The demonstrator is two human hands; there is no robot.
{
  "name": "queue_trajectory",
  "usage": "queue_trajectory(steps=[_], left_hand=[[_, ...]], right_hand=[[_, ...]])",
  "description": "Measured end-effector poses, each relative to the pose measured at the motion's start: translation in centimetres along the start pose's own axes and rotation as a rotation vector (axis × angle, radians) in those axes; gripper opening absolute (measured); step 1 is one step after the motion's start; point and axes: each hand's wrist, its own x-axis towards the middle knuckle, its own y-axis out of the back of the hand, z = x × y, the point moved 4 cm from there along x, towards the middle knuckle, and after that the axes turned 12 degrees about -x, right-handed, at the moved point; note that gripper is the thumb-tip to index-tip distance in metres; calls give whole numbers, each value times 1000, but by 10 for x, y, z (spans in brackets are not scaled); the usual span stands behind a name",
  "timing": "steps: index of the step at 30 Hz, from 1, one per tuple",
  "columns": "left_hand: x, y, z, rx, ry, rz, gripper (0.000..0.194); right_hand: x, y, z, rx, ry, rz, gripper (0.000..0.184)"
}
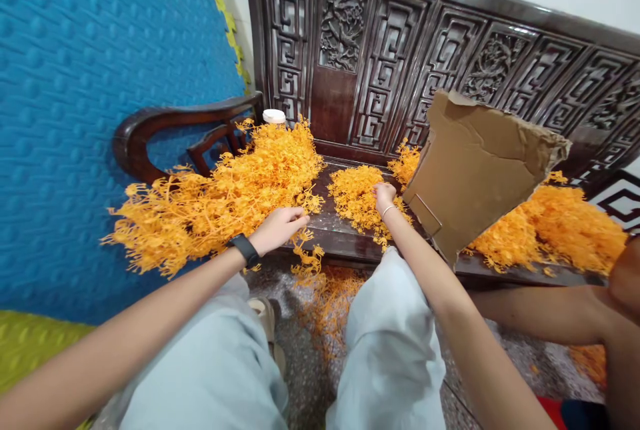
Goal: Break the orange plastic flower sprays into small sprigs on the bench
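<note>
A large heap of orange, branching plastic-looking pieces [240, 183] covers the left end of the dark wooden bench [345, 243]. At its right edge is my left hand [281, 227], fingers closed together, with a dangling cluster of the orange pieces [307, 260] just below the fingertips. My right hand [384, 197] is curled over a smaller orange pile [354, 193] on the seat. Its fingertips are turned away, so what they grip is hidden. A black band circles my left wrist, and a thin light bracelet circles my right.
A torn brown cardboard sheet [485, 163] stands tilted right of my right hand. Behind it lie more orange heaps [565, 227]. A white lid [273, 116] shows by the armrest [165, 113]. Orange bits [330, 303] litter the floor. Another person's arm [545, 313] reaches in at right.
</note>
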Motion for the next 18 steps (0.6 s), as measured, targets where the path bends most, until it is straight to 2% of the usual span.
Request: queue_trajectory(steps=[2, 6, 10, 12, 15, 18], left_hand=[[-1, 2, -1, 2, 3, 0, 33], [-2, 4, -4, -10, 0, 21, 34], [-2, 4, -5, -25, -6, 14, 34], [-1, 4, -5, -20, -7, 18, 33], [-1, 5, -4, -13, -8, 35, 33], [0, 4, -2, -18, -12, 39, 33]], right_hand=[[-15, -5, -8, -6, 21, -114, 15], [-55, -23, -24, -48, 67, -463, 12], [-104, -44, -35, -100, 180, -979, 40], [-126, -49, -39, -131, 264, -1153, 44], [-144, -50, -42, -206, 391, -1205, 37], [-149, -47, -44, -237, 452, -1176, 30]])
